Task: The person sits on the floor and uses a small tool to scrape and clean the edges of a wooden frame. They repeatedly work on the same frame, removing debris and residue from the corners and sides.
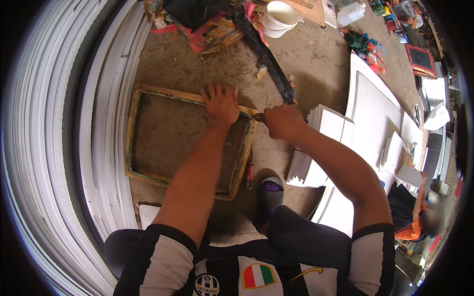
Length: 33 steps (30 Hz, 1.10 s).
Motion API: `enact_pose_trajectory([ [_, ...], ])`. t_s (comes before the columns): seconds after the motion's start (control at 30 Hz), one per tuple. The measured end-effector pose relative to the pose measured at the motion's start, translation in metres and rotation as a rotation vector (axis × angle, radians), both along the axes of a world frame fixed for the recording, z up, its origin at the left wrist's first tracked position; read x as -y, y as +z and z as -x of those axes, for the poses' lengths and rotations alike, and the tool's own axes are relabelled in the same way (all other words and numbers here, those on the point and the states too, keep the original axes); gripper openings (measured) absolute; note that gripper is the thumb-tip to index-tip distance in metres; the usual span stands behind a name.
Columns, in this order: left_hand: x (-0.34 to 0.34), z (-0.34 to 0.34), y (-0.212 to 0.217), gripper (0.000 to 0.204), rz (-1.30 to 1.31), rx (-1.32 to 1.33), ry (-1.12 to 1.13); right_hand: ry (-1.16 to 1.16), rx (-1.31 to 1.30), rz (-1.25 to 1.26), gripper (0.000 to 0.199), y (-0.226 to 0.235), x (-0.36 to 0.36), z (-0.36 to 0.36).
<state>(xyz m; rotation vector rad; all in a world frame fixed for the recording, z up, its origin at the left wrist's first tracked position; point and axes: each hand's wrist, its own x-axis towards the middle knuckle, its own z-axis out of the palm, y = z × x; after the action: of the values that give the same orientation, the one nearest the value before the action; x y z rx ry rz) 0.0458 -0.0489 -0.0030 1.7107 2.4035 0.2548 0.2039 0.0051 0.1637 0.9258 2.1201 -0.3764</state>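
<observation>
A worn rectangular wooden frame (170, 93) lies on the floor in front of me, its paint chipped and its middle open. Pressed on the frame's far rail, near the far right corner, is my left hand (220, 104), fingers spread and palm down. My right hand (285, 122) is closed around a tool that looks like pliers (258, 117). Its dark metal tip meets the far right corner of the frame, while the handles are hidden in my fist. Beside the frame's right rail lies a screwdriver (250, 176) with a red handle.
Long white strips (106, 123) are stacked along the left. A white bucket (279, 19), a black strip (264, 54) and scraps lie beyond the frame. Stacked white pieces (316, 148) and large white sheets (373, 91) are at right, where another person (412, 214) sits.
</observation>
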Motion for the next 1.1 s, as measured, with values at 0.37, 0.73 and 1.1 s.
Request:
enact_pose_trajectory([
  [0.37,0.004,-0.003,-0.003,0.035,0.040,-0.012,-0.010,-0.331,-0.237,-0.012,0.048,0.054,-0.010,-0.053],
  [0.73,0.000,0.002,-0.012,0.041,-0.106,-0.050,0.019,-0.348,-0.193,-0.005,0.044,0.010,0.016,-0.052],
  [1.1,0.082,-0.139,0.052,0.051,0.066,1.713,0.521,-0.357,-0.336,0.016,0.031,-0.023,0.019,-0.069],
])
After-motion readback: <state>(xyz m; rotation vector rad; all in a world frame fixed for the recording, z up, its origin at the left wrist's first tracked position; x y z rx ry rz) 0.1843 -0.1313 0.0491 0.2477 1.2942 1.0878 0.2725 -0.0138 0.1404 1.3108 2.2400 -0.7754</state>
